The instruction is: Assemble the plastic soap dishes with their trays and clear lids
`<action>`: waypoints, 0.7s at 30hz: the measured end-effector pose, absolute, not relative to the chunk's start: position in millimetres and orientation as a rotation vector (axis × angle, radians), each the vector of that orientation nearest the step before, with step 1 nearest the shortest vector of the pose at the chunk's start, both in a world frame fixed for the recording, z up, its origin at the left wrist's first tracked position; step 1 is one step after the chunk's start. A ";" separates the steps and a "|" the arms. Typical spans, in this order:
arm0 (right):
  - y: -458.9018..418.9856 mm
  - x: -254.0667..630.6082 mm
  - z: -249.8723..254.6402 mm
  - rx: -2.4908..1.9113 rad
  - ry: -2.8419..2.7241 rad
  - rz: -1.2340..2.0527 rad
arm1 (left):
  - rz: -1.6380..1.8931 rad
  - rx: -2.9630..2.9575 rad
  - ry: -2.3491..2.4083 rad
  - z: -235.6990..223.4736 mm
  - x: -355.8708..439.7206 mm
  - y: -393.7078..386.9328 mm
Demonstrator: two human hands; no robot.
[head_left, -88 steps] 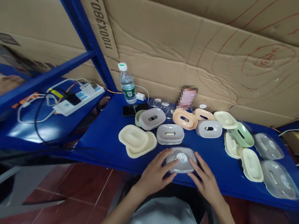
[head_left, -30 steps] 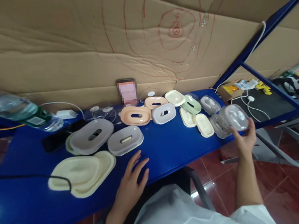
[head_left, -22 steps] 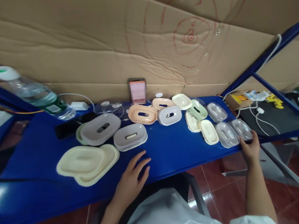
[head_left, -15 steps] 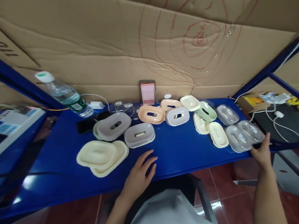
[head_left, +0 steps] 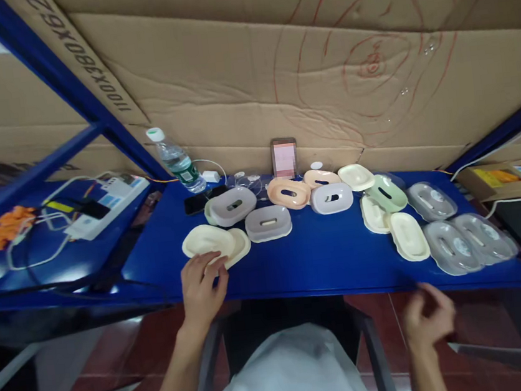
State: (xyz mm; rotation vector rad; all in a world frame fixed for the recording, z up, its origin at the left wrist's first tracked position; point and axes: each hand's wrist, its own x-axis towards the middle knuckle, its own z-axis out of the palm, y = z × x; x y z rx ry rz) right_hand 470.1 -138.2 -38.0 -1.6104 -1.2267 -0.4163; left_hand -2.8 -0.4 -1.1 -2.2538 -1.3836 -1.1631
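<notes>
My left hand point(head_left: 204, 290) reaches over the front edge of two overlapping cream soap dishes point(head_left: 203, 238) at the left, fingers bent and apart, at or just above them; contact is unclear. My right hand point(head_left: 429, 320) is blurred, in front of the table edge, thumb and fingers apart with nothing between them. Nearest to it are a cream soap dish point(head_left: 409, 237) and clear plastic soap dishes point(head_left: 452, 247). Grey-lilac dishes point(head_left: 268, 224) lie right of the left-hand pair. Peach dishes point(head_left: 288, 193), a pale lilac dish point(head_left: 332, 198) and a green dish point(head_left: 387, 193) lie farther back.
A water bottle point(head_left: 176, 161) stands at the back left by a white charger point(head_left: 211, 176). A phone point(head_left: 285, 158) leans on the cardboard wall point(head_left: 226, 55). Blue frame bars point(head_left: 64, 86) border the blue table point(head_left: 315, 264). A power strip point(head_left: 106, 207) lies left.
My left hand has moved left from bare table to the cream soap dishes. My right hand has left the clear soap dishes and drawn back past the table edge. The view has turned left.
</notes>
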 end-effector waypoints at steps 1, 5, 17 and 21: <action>-124.1 442.7 -29.8 -1.468 -1.427 -0.396 | -1.144 -2.236 -1.393 -6.3 -5.4 -1.9; -40.5 349.1 4.4 -1.181 -1.978 -0.158 | -1.120 -2.264 -1.440 -16.8 -4.2 -8.8; 12.9 321.3 22.5 -1.296 -2.122 0.243 | -1.439 -2.450 -1.479 -11.1 48.1 -39.8; -16.7 332.0 25.9 -1.267 -1.927 0.360 | -1.181 -2.672 -1.448 -2.5 68.7 -14.0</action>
